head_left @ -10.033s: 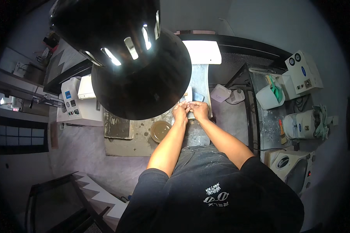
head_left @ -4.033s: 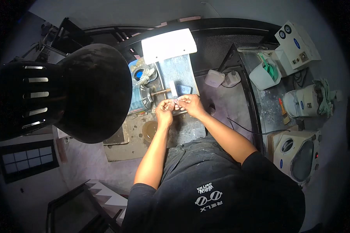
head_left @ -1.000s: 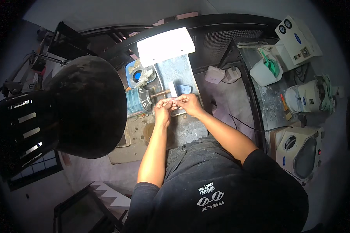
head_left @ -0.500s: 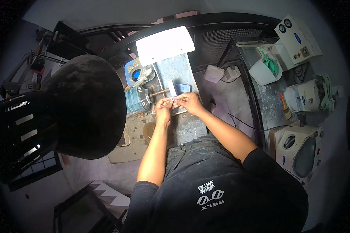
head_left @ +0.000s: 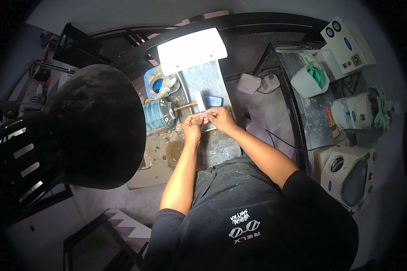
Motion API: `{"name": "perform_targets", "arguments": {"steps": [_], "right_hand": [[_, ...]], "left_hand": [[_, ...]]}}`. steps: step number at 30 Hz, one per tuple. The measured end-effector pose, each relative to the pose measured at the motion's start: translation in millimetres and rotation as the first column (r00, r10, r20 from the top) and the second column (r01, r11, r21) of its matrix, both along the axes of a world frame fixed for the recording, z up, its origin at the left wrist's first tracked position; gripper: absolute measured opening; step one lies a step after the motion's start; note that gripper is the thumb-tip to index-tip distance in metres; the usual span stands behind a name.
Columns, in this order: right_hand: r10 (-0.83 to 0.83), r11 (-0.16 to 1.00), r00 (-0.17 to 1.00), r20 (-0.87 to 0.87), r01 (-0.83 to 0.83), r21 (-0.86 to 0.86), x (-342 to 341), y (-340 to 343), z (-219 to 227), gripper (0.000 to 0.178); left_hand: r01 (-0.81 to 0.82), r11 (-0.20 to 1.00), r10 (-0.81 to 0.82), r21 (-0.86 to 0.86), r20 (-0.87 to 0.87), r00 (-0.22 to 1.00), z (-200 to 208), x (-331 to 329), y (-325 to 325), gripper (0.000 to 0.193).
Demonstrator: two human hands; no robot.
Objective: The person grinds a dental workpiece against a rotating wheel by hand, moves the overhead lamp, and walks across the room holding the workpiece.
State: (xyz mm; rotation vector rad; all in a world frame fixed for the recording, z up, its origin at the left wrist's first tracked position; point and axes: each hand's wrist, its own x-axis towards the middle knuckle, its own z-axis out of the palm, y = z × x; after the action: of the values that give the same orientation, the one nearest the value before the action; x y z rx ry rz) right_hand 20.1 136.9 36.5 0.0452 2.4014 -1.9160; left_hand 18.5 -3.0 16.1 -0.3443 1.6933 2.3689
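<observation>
My left hand (head_left: 193,126) and my right hand (head_left: 220,119) come together over the metal tray (head_left: 197,76), fingertips pinched from both sides on a small pink piece (head_left: 203,114). Fingers cover most of it, so its exact shape does not show. Right at its far side is the rim of a white polishing wheel (head_left: 200,101), mounted on the shaft (head_left: 186,106) of a teal bench motor (head_left: 157,114) to my left. Piece and wheel seem to touch. Behind my right hand lies a small blue-grey dish (head_left: 213,101).
A big black lamp shade (head_left: 99,126) fills the left side. Beyond the tray stands a bright white hood (head_left: 192,51). A blue basin (head_left: 152,92), a round bowl (head_left: 174,152), and, on the right bench, a white tub (head_left: 308,85) and a cream machine (head_left: 348,176) surround the spot.
Both hands keep their pinch on the pink piece at the wheel, with only a slight shift of the fingers. The whole view has moved a little.
</observation>
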Motion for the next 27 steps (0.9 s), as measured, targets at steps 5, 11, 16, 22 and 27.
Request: {"name": "perform_targets", "arguments": {"steps": [5, 11, 16, 22, 27], "right_hand": [[-0.018, 0.998, 0.999, 0.042, 0.015, 0.063, -3.9, -0.2, 6.4, 0.012], [-0.099, 0.995, 0.980, 0.174, 0.097, 0.023, -8.9, -6.5, 6.6, 0.010], [-0.169, 0.986, 0.968, 0.187, 0.167, 0.024, -12.0, -9.1, 2.5, 0.010], [-0.158, 0.987, 0.974, 0.165, 0.159, 0.010, -12.5, -4.5, -15.5, 0.009], [-0.153, 0.986, 0.975, 0.159, 0.162, -0.048, -10.6, -9.5, -15.1, 0.010]], "left_hand": [[-0.082, 0.995, 0.081, -0.047, -0.033, 0.996, 1.3, -1.7, 6.2, 0.008], [-0.159, 0.984, 0.161, -0.076, 0.012, 0.987, -0.4, -6.5, 16.1, 0.007], [-0.246, 0.969, 0.239, 0.012, 0.199, 0.950, 0.0, -12.3, 23.0, 0.004], [-0.225, 0.973, 0.207, 0.045, 0.250, 0.946, 8.0, -12.2, 25.5, 0.004], [-0.223, 0.975, 0.213, 0.017, 0.244, 0.946, 7.9, -12.2, 21.4, 0.006]]}}
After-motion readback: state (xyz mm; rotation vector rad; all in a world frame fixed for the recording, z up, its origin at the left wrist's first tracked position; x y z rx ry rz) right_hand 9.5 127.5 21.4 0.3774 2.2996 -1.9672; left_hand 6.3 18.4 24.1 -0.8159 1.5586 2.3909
